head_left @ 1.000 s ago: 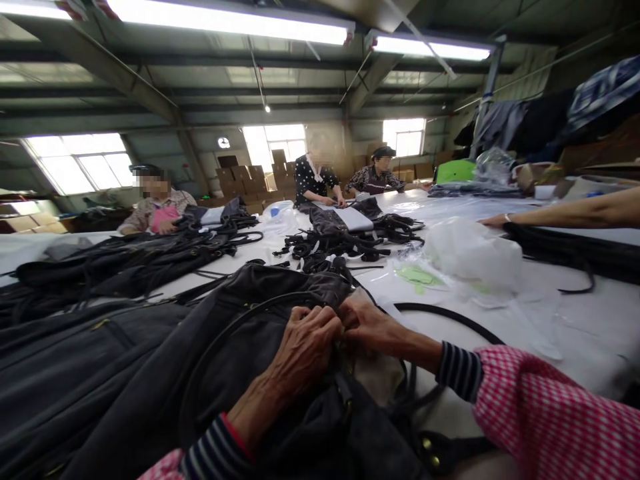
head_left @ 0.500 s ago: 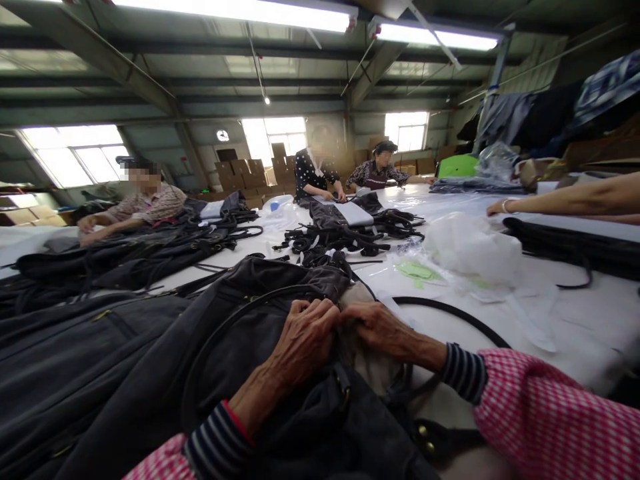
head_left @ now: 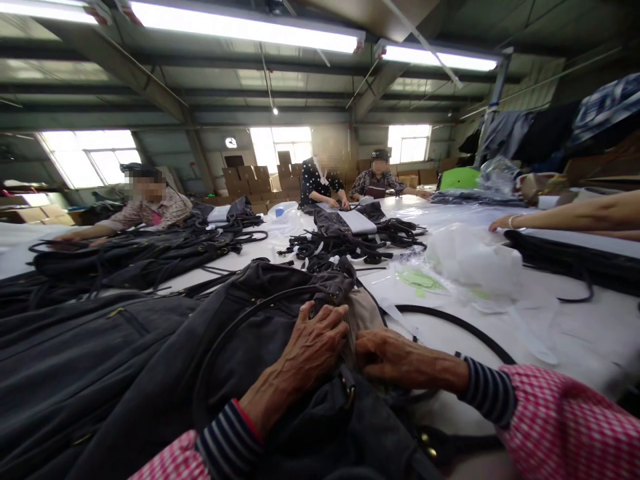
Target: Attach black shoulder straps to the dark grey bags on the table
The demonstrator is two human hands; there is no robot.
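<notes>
A dark grey fabric handbag (head_left: 273, 320) lies in front of me, its mouth turned to the right with beige lining (head_left: 369, 308) showing. My left hand (head_left: 314, 343) is closed on the edge of the bag's mouth, fingers curled over the dark fabric. Just to its right, my right hand (head_left: 393, 357) is closed against the lining; its fingertips are hidden, and it seems to grip the lining there. One black handle (head_left: 235, 320) arches over the bag's left side. Another black handle (head_left: 455, 322) loops out on the table beyond my right hand.
More dark bags (head_left: 150, 257) are piled at left, near a co-worker (head_left: 155, 200). Bags with straps (head_left: 345, 230) lie mid-table before another person (head_left: 323, 187). White plastic wrapping (head_left: 473, 263) and a green piece (head_left: 420, 280) sit at right. A person's arm (head_left: 565, 213) reaches in over a dark bag.
My right hand has come down along the lining, nearer me and slightly apart from my left hand. More lining shows. The co-worker at left has stretched an arm outward.
</notes>
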